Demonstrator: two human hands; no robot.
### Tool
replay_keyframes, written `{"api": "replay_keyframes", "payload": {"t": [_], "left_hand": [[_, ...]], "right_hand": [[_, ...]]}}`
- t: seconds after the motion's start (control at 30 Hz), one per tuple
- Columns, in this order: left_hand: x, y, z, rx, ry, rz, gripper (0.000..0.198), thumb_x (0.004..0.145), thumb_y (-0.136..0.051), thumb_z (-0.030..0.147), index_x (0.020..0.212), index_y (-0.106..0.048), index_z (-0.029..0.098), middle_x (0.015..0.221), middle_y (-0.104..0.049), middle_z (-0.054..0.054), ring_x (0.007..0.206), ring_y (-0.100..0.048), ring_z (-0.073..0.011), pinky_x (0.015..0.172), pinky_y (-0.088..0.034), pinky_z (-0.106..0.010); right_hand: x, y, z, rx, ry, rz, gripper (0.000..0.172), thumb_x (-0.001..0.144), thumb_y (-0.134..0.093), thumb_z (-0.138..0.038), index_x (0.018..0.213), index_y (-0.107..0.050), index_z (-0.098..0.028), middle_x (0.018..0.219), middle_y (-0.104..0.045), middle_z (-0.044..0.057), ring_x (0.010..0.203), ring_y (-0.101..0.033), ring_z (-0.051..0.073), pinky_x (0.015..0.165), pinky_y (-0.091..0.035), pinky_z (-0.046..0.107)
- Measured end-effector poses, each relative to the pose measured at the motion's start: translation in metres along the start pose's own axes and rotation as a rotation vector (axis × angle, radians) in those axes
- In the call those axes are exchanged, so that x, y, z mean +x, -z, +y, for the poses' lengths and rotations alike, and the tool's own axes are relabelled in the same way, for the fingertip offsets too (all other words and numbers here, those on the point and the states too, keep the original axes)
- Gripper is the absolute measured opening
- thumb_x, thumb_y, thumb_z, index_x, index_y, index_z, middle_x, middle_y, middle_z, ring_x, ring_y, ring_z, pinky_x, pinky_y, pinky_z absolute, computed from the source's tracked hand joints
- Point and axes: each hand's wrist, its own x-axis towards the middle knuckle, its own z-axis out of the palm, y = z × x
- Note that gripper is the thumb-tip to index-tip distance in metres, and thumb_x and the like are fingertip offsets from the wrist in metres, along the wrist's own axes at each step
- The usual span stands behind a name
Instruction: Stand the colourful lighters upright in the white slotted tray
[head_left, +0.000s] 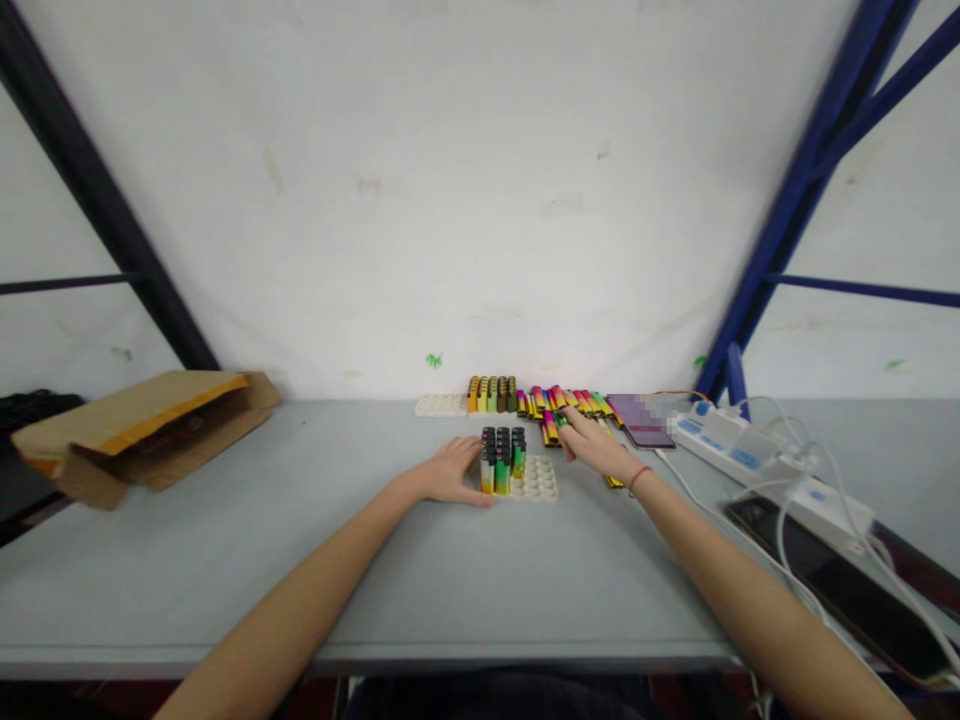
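Note:
My left hand [450, 472] spans the left end of a white tray [543, 482] with round holes, thumb at its front corner and fingers behind. Several lighters [502, 475] with black tops and yellow-green bodies stand upright in the tray's left part; holes on its right side are bare. Farther right, my right hand [596, 445] reaches over a pile of loose lighters [556, 398], mostly pink, red and yellow. Its fingers are closed at a green lighter [560, 420], partly hidden by them. More lighters lie partly under the right wrist.
Behind, a second white tray [441, 405] holds rows of yellow, green and brown lighters [491, 395]. A cardboard box [150, 430] lies open at the left. A purple tablet-like device [641, 420], power strip [720, 445], white cables and a black phone [840, 590] occupy the right.

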Motion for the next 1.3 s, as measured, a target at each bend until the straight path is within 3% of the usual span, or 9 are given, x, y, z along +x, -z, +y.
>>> {"api": "replay_keyframes", "payload": {"t": [0.13, 0.23, 0.37, 0.47, 0.6, 0.7, 0.83, 1.07, 1.3], "left_hand": [[0.000, 0.000, 0.001, -0.015, 0.004, 0.009, 0.104, 0.066, -0.066, 0.072, 0.143, -0.034, 0.010, 0.147, -0.036, -0.020, 0.135, -0.032, -0.0377, 0.113, -0.023, -0.048], [0.000, 0.000, 0.001, -0.015, -0.003, 0.015, 0.103, 0.066, -0.066, 0.072, 0.143, -0.034, 0.013, 0.147, -0.037, -0.018, 0.135, -0.032, -0.0373, 0.113, -0.023, -0.048], [0.001, 0.001, 0.002, 0.003, -0.004, 0.005, 0.104, 0.066, -0.066, 0.072, 0.144, -0.033, 0.011, 0.147, -0.036, -0.019, 0.135, -0.032, -0.0365, 0.113, -0.022, -0.047], [0.001, 0.001, 0.002, 0.003, -0.003, 0.003, 0.104, 0.067, -0.066, 0.071, 0.144, -0.032, 0.011, 0.148, -0.035, -0.020, 0.135, -0.032, -0.0366, 0.113, -0.022, -0.047], [0.001, 0.001, 0.002, -0.010, 0.007, -0.012, 0.105, 0.067, -0.065, 0.073, 0.145, -0.031, 0.012, 0.150, -0.032, -0.019, 0.137, -0.029, -0.0378, 0.114, -0.020, -0.049], [0.001, 0.001, 0.002, -0.012, 0.015, -0.015, 0.106, 0.066, -0.065, 0.074, 0.145, -0.031, 0.012, 0.150, -0.033, -0.019, 0.137, -0.028, -0.0382, 0.114, -0.019, -0.049], [0.001, 0.002, 0.003, -0.024, 0.008, 0.010, 0.105, 0.065, -0.066, 0.073, 0.143, -0.035, 0.011, 0.147, -0.037, -0.019, 0.135, -0.032, -0.0388, 0.114, -0.022, -0.048], [0.000, 0.002, 0.003, -0.019, -0.004, 0.016, 0.101, 0.065, -0.067, 0.072, 0.142, -0.035, 0.014, 0.146, -0.038, -0.017, 0.134, -0.033, -0.0373, 0.113, -0.023, -0.047], [0.000, 0.004, 0.004, -0.022, -0.005, -0.007, 0.103, 0.066, -0.066, 0.071, 0.143, -0.033, 0.012, 0.147, -0.036, -0.019, 0.135, -0.032, -0.0378, 0.114, -0.021, -0.048]], "right_hand": [[0.002, -0.008, 0.004, 0.213, -0.026, 0.033, 0.024, 0.091, -0.032, -0.038, 0.076, -0.042, -0.022, 0.068, -0.046, -0.002, 0.058, -0.047, 0.014, 0.056, -0.040, 0.025], [0.004, -0.011, 0.005, 0.272, 0.041, 0.029, 0.036, 0.093, -0.028, -0.049, 0.074, -0.043, -0.022, 0.066, -0.045, -0.002, 0.059, -0.045, 0.014, 0.058, -0.042, 0.026], [0.004, -0.014, 0.004, 0.349, 0.086, 0.030, 0.031, 0.087, -0.045, -0.052, 0.082, -0.045, -0.022, 0.070, -0.051, -0.002, 0.061, -0.050, 0.013, 0.055, -0.043, 0.025], [0.005, -0.019, 0.005, 0.432, 0.097, -0.011, 0.032, 0.087, -0.045, -0.054, 0.090, -0.045, -0.021, 0.068, -0.054, -0.003, 0.054, -0.050, 0.013, 0.048, -0.041, 0.024], [0.009, -0.026, 0.009, 0.254, 0.114, 0.214, 0.040, 0.084, -0.047, -0.057, 0.072, -0.047, -0.019, 0.059, -0.049, -0.003, 0.052, -0.044, 0.012, 0.049, -0.033, 0.025], [0.009, -0.028, 0.009, 0.131, 0.040, 0.367, 0.049, 0.083, -0.047, -0.060, 0.055, -0.039, -0.021, 0.051, -0.041, -0.002, 0.051, -0.038, 0.012, 0.050, -0.025, 0.027], [0.005, -0.026, 0.007, 0.072, -0.016, 0.519, 0.048, 0.083, -0.046, -0.055, 0.051, -0.031, -0.023, 0.046, -0.034, -0.003, 0.049, -0.032, 0.012, 0.050, -0.020, 0.028], [0.007, -0.022, 0.005, 0.151, 0.070, 0.609, 0.027, 0.078, -0.041, -0.038, 0.058, -0.032, -0.023, 0.053, -0.035, -0.003, 0.055, -0.034, 0.013, 0.054, -0.024, 0.027], [0.008, -0.023, 0.006, 0.176, 0.033, 0.614, 0.028, 0.079, -0.042, -0.040, 0.058, -0.034, -0.023, 0.053, -0.038, -0.003, 0.056, -0.034, 0.013, 0.053, -0.024, 0.027]]}}
